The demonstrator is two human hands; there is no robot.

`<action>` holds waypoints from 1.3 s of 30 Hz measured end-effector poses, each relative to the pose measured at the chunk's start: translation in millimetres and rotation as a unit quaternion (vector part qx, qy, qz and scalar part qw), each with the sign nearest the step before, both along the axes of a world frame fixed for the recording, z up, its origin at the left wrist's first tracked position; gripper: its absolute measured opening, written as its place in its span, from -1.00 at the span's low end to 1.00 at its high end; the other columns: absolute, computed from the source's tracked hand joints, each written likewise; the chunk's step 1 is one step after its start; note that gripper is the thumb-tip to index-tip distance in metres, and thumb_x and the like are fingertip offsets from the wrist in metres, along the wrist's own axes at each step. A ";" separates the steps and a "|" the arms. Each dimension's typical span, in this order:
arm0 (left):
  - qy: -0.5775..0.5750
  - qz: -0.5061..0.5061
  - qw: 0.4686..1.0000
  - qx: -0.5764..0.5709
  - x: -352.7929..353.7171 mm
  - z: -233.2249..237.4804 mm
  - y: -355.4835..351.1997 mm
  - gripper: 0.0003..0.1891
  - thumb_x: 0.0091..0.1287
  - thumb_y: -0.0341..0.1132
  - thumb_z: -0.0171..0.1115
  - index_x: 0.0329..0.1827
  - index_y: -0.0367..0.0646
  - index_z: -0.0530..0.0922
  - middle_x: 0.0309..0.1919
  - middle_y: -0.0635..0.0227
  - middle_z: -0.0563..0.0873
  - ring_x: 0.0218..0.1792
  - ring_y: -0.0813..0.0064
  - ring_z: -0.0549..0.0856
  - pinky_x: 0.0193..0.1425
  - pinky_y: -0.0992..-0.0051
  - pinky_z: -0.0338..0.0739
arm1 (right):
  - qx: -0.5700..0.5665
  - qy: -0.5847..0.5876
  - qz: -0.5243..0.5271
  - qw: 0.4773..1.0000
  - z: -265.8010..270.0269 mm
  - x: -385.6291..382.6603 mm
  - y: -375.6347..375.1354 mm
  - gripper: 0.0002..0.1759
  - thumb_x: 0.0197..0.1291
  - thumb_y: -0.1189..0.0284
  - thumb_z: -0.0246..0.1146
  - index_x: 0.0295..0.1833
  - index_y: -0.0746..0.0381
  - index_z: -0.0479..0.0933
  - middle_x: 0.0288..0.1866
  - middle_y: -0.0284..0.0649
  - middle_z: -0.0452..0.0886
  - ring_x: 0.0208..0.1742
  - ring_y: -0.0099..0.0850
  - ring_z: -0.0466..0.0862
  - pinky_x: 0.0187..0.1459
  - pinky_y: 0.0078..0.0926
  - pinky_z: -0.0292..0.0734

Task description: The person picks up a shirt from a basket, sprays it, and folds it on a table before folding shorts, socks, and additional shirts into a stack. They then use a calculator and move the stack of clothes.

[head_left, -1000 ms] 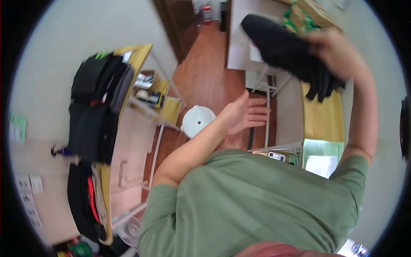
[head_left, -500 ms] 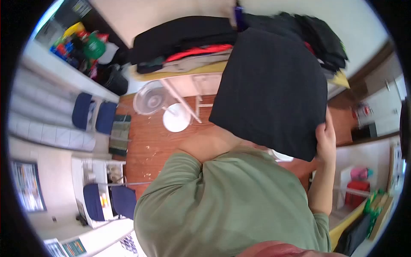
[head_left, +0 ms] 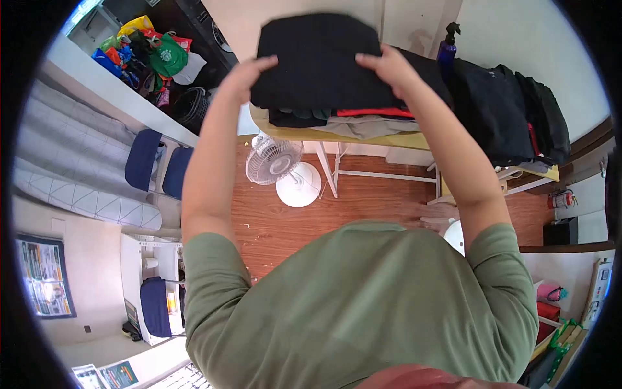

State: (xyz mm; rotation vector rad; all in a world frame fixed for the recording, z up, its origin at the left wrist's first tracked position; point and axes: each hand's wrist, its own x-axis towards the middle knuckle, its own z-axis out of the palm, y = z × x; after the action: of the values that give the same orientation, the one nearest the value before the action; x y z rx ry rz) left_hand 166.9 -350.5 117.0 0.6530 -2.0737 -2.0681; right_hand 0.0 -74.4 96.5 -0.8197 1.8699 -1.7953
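Note:
A folded black cloth point(head_left: 317, 71) is held level between my two hands, above the left pile of folded clothes point(head_left: 379, 127) on the yellow-topped table. My left hand point(head_left: 251, 72) grips its left edge, thumb on top and the other fingers hidden. At its right side, my right hand point(head_left: 391, 68) has its thumb over the cloth, and its other fingers are mostly out of sight. Red, grey and dark layers show under the black cloth. A second pile of dark clothes point(head_left: 495, 107) lies on the table to the right.
A dark blue spray bottle point(head_left: 447, 48) stands behind the piles. Under the table front is a white fan point(head_left: 297, 185) on the wooden floor. Blue folding chairs point(head_left: 142, 159) are at the left, and colourful bags point(head_left: 170, 57) hang at the upper left.
The black cloth has moved left and away from me, over the left pile, and appears smaller. My left hand, hidden before, now shows at its left edge; my right hand has moved up and left.

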 end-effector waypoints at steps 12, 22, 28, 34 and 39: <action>0.098 0.035 0.713 -0.694 -65.6 10.6 56.3 -0.39 0.38 0.28 0.05 0.44 0.32 0.44 0.54 0.15 0.26 0.52 -0.18 0.19 0.53 -0.19 0.05 | 0.356 0.487 -0.090 0.793 -18.4 66.2 -23.4 0.04 0.12 -0.26 0.27 0.55 0.17 0.21 0.58 0.32 0.00 0.53 0.35 0.13 0.40 0.27 0.18; 0.123 -0.107 0.708 -0.688 -72.5 -33.8 69.0 -0.44 0.52 0.01 -0.01 0.52 -0.01 0.33 0.47 0.01 0.35 0.50 0.03 0.26 0.56 0.04 0.09 | 0.217 0.413 0.091 0.880 -21.2 85.0 199.0 -0.28 0.23 0.17 0.37 0.49 0.00 0.35 0.47 -0.04 0.41 0.32 -0.04 0.54 0.26 -0.14 0.50; 0.252 0.127 0.654 -0.702 -67.0 -30.8 57.5 -0.43 0.53 -0.12 0.12 0.38 -0.46 0.38 0.34 -0.25 0.43 0.34 -0.07 0.45 0.51 0.20 0.27 | 0.601 0.153 -0.356 0.699 -46.7 165.4 603.9 -0.55 0.19 0.28 0.29 0.20 0.13 0.59 0.02 -0.12 0.72 0.01 -0.12 0.72 0.08 -0.14 0.59; 0.295 0.228 0.796 -0.477 -32.9 13.6 304.3 -0.27 0.41 -0.07 0.30 0.49 -0.32 0.25 0.17 -0.21 0.56 0.13 -0.03 0.61 0.20 0.11 0.53 | 0.624 -0.083 -0.722 0.285 -10.8 347.8 904.3 -0.44 0.24 0.06 0.32 0.17 0.26 0.57 0.18 0.17 0.56 0.18 0.17 0.59 0.18 0.01 0.54; 0.411 0.030 0.689 -0.597 -73.8 7.7 421.4 -0.49 0.49 -0.23 0.17 0.41 -0.35 0.39 0.37 -0.14 0.41 0.37 -0.02 0.43 0.49 0.14 0.27 | 0.648 -0.255 -0.682 0.222 -20.5 429.3 997.0 -0.19 0.12 0.04 0.45 0.38 0.25 0.38 0.40 0.23 0.40 0.41 0.11 0.45 0.30 0.03 0.44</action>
State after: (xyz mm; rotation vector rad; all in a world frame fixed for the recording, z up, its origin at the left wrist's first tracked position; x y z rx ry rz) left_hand 93.1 70.9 124.7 -0.3768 -2.0717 -0.3638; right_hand 429.3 922.6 75.9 2.2251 2.2933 0.2372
